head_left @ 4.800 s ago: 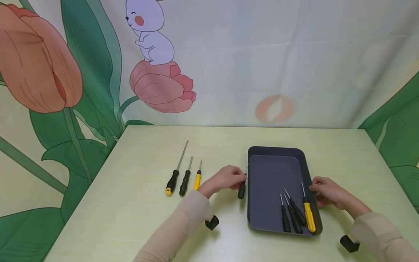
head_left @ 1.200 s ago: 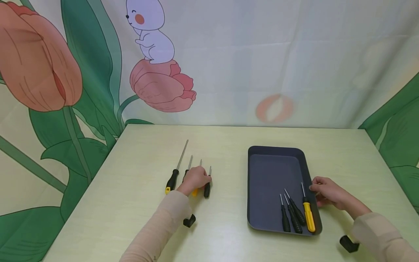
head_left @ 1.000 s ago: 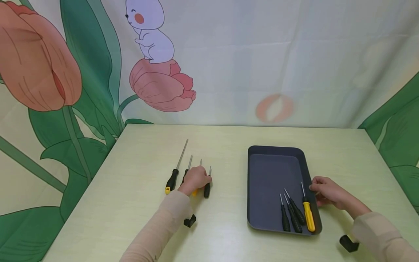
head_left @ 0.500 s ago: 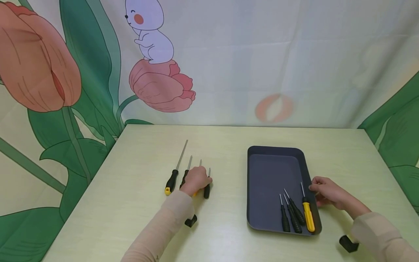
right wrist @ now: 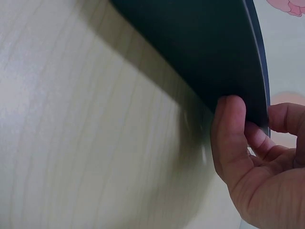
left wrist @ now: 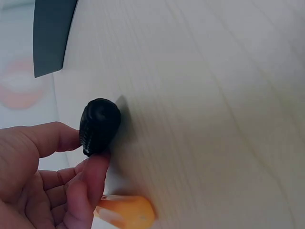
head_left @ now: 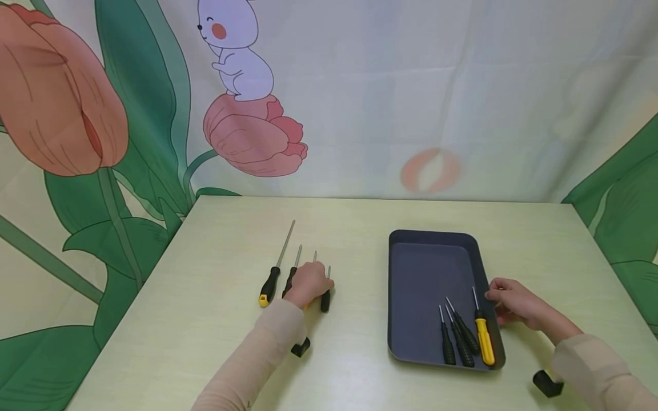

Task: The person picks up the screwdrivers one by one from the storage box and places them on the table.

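At the right end of a row of screwdrivers, my left hand (head_left: 308, 284) pinches the handle of a black screwdriver (head_left: 325, 301) between thumb and fingers. In the left wrist view that black screwdriver (left wrist: 100, 125) shows handle-end first, low over the table, beside a yellow-handled screwdriver (left wrist: 126, 212). My hand hides much of the yellow one in the head view. With thumb and fingers my right hand (head_left: 516, 302) grips the right rim of a dark grey tray (head_left: 426, 279). The right wrist view shows fingers against the tray's outer wall (right wrist: 200, 47).
Left of my left hand lie a black screwdriver (head_left: 292, 278) and a longer black-and-yellow one (head_left: 271, 282). The tray's lower right part holds several black screwdrivers (head_left: 465, 348) and a yellow one (head_left: 485, 342). A printed curtain (head_left: 360, 103) hangs behind the table.
My left hand has carried the black screwdriver from the tray's left edge back to the row on the left. Lately it has shifted only slightly towards me. My right hand stays put.
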Available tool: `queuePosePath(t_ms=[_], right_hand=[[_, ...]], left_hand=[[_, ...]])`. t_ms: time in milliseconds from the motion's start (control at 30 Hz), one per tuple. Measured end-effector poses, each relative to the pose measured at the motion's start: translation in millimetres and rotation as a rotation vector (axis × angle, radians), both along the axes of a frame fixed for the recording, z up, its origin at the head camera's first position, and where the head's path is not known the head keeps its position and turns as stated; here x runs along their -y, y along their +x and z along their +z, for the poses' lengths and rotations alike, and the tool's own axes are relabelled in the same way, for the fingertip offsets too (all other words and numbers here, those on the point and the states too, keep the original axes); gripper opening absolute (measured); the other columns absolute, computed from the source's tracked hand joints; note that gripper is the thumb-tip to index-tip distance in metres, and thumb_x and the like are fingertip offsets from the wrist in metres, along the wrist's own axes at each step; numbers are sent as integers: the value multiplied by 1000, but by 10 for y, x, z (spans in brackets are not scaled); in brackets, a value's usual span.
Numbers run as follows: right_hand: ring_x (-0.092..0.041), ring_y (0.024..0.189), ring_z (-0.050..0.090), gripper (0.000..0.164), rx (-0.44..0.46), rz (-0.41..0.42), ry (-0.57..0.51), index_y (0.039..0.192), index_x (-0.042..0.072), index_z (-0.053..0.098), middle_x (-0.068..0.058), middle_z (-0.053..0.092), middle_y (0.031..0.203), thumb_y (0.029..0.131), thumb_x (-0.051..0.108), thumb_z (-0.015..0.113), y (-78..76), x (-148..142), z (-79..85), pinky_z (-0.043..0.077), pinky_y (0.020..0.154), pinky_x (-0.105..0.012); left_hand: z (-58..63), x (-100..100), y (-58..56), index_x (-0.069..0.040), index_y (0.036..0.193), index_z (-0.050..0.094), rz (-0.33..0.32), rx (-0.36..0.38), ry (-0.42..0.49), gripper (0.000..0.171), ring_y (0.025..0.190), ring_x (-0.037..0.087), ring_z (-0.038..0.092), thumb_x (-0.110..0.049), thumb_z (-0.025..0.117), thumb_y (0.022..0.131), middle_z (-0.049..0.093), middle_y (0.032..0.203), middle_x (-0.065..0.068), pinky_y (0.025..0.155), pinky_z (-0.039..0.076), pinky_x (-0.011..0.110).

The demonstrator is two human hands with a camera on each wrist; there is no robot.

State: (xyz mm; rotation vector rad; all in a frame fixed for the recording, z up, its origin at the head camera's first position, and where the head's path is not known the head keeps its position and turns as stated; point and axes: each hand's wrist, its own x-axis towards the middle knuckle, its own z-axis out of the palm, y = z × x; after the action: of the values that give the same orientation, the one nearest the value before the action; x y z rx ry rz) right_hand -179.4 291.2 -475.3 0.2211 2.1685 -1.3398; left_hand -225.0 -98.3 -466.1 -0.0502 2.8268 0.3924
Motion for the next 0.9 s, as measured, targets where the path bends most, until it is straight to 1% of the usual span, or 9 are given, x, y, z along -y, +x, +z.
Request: queuePosePath(t_ms=[167,267,400,533,633,800,900], right_hand=[[-14,61,54,10,-2,-1,-3,89,2,38,-3,52,78,88,12,39,2,1,-7,48,55,-27],[-14,61,54,10,-3,0,-6,88,2,38,-4,52,78,88,12,39,-1,-3,-12,48,55,-27],[-14,60,54,10,-4,3,-8,88,2,38,-3,52,77,88,12,39,-6,-7,-16,48,55,-27],[-14,61,54,10,-5,6,-7,88,2,39,-3,52,77,88,12,39,-10,-10,-21,49,55,-28],[-14,61,54,10,-4,7,-6,88,2,39,-3,53,77,88,12,39,-13,-11,-23,49,55,-28],[-14,61,54,10,-4,6,-5,88,2,39,-3,53,77,88,12,39,-11,-14,-28,49,55,-28],[-14,61,54,10,-3,4,-3,88,3,39,-3,52,77,88,12,39,-7,-11,-24,48,55,-28]], left_hand=[[1,25,11,-12,53,43,0,-7,0,31,48,14,42,-24,59,77,42,53,0,40,30,25],[10,47,11,-13,54,45,-4,-20,3,30,48,14,42,-25,59,77,42,52,-1,40,30,25],[30,70,-5,-12,57,46,-3,-30,26,28,49,13,40,-25,59,78,40,53,-2,40,27,24],[52,80,-17,-12,59,44,7,-29,63,28,48,12,37,-25,58,79,37,53,-2,40,24,23],[66,77,-20,-12,59,44,-4,-44,91,28,48,12,36,-25,58,80,36,53,-2,41,24,23],[97,48,-4,-11,62,46,-34,-68,131,26,49,12,36,-24,59,80,37,55,-2,43,25,23],[116,24,6,-11,66,50,-48,-68,151,21,51,12,39,-24,59,80,43,58,-2,44,27,22]])
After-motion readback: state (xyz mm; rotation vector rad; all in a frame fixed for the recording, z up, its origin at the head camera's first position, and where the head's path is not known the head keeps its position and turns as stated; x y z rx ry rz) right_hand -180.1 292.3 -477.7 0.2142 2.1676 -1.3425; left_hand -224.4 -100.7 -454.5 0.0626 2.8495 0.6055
